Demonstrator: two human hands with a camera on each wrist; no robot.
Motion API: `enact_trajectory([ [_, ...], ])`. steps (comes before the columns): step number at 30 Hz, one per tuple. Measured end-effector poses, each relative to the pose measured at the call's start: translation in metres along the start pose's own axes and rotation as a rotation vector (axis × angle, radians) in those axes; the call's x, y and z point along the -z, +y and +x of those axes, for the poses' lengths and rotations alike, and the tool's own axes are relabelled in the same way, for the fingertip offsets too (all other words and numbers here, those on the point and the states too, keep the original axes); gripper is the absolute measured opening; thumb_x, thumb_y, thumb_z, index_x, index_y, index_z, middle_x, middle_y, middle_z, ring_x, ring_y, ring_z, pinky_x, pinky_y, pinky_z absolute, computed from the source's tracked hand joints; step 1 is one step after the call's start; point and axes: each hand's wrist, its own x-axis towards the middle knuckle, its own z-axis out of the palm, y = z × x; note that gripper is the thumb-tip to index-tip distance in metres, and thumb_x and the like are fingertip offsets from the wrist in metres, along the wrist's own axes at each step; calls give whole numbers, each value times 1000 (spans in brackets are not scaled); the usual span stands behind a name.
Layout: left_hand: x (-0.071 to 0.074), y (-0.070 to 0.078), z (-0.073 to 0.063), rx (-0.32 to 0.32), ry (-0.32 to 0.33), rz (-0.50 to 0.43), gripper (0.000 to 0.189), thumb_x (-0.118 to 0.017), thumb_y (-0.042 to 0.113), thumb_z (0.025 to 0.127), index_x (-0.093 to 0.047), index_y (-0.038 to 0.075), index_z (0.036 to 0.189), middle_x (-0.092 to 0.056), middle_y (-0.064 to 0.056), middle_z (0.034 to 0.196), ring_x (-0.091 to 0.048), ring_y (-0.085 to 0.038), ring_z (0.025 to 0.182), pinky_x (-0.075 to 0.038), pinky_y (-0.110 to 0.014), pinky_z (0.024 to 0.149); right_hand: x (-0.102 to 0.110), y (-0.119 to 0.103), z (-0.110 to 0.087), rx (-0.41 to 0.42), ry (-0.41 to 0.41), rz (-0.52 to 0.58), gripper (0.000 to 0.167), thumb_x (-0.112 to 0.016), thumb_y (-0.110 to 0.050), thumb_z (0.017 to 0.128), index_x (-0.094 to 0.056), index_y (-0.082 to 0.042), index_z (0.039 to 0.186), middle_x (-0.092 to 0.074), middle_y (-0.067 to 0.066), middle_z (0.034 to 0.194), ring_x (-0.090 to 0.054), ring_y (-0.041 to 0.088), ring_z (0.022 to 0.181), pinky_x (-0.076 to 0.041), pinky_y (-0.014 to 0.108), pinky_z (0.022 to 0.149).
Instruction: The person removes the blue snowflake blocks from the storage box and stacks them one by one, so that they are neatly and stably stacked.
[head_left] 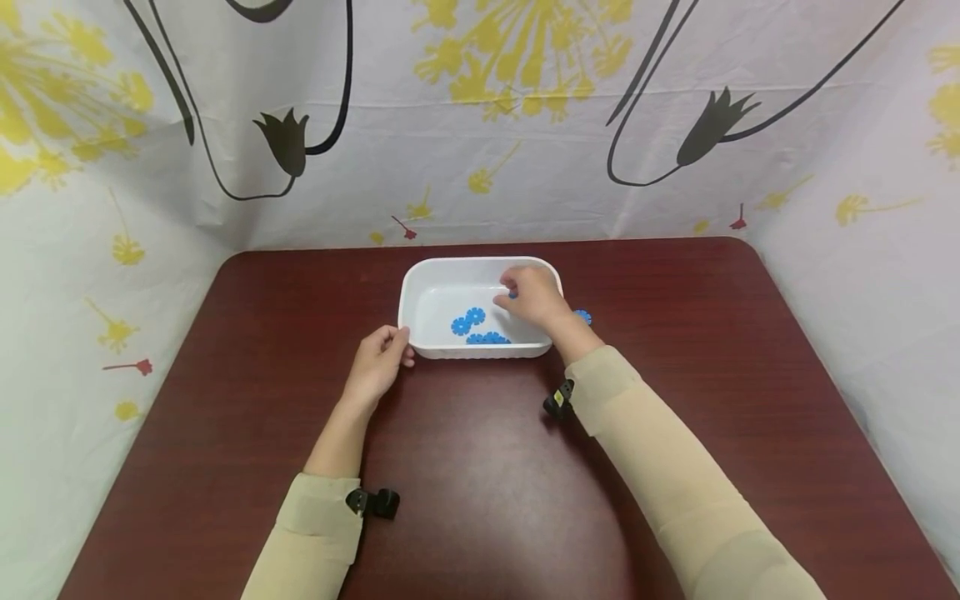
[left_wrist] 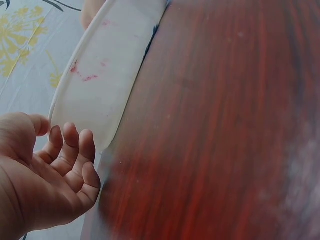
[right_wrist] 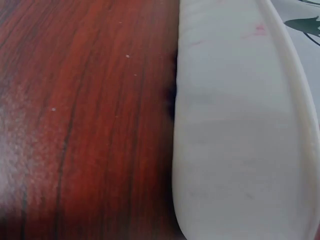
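Observation:
A white plastic tray stands at the far side of the table, with several blue notched plastic discs inside, some partly hidden behind its front wall. My left hand holds the tray's front left corner; in the left wrist view the thumb is at the rim and the curled fingers lie along the outer wall. Over the tray's right half, my right hand pinches a blue notched disc, mostly covered by the fingers. The right wrist view shows only the tray's outer wall, with that hand out of sight.
Another blue disc lies on the dark red wooden table just right of the tray, partly behind the right wrist. A patterned white cloth stands behind the table and along both sides.

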Motion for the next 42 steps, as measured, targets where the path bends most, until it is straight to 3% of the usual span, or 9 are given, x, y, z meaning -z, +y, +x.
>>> enact_trajectory([
  [9,-1,0,-1,3,2,-12,33,-53,29,107,-62,-1,99,-64,-8,83,-65,-18,73,-55,-33,79,-3,-3,1,-105,-37,-62,34,-74,-19,94,-68,3,119,-69,18,119,-62,32,113,-49,42,100],
  [14,-1,1,-2,-1,-1,-9,32,-53,29,107,-62,-1,99,-64,-9,84,-65,-19,74,-55,-35,80,-3,-3,0,-64,-77,-41,38,-74,-21,94,-67,3,123,-68,18,121,-63,31,115,-49,42,101],
  [19,0,1,-2,-5,-6,-9,32,-53,29,107,-62,-1,100,-65,-9,84,-66,-19,75,-55,-35,81,-2,-5,-3,-2,-155,90,39,-75,-18,93,-67,4,124,-70,18,119,-67,28,111,-52,40,99],
  [22,0,1,-2,-4,-2,-6,32,-52,28,107,-62,-2,100,-65,-9,84,-66,-19,75,-55,-35,81,-1,-6,-4,32,-160,125,36,-75,-15,93,-67,5,122,-71,18,116,-68,28,108,-52,39,98],
  [26,0,1,-2,-1,0,-6,32,-52,29,107,-62,-2,100,-65,-8,83,-66,-20,75,-55,-35,81,-5,-6,-3,51,-121,63,35,-74,-13,93,-67,5,123,-70,19,118,-67,29,111,-51,39,99],
  [33,0,0,-1,-2,4,-18,31,-53,28,107,-62,-1,99,-65,-9,84,-66,-21,75,-54,-32,79,-9,-5,-2,-15,-140,-67,39,-76,-16,91,-67,3,124,-68,18,121,-63,29,114,-49,41,102],
  [42,0,1,-1,-7,4,-18,31,-53,28,107,-62,-1,99,-65,-8,83,-66,-19,74,-54,-30,78,-12,-3,-1,-14,-135,-131,37,-75,-16,92,-69,-1,125,-67,15,123,-60,30,119,-46,41,105],
])
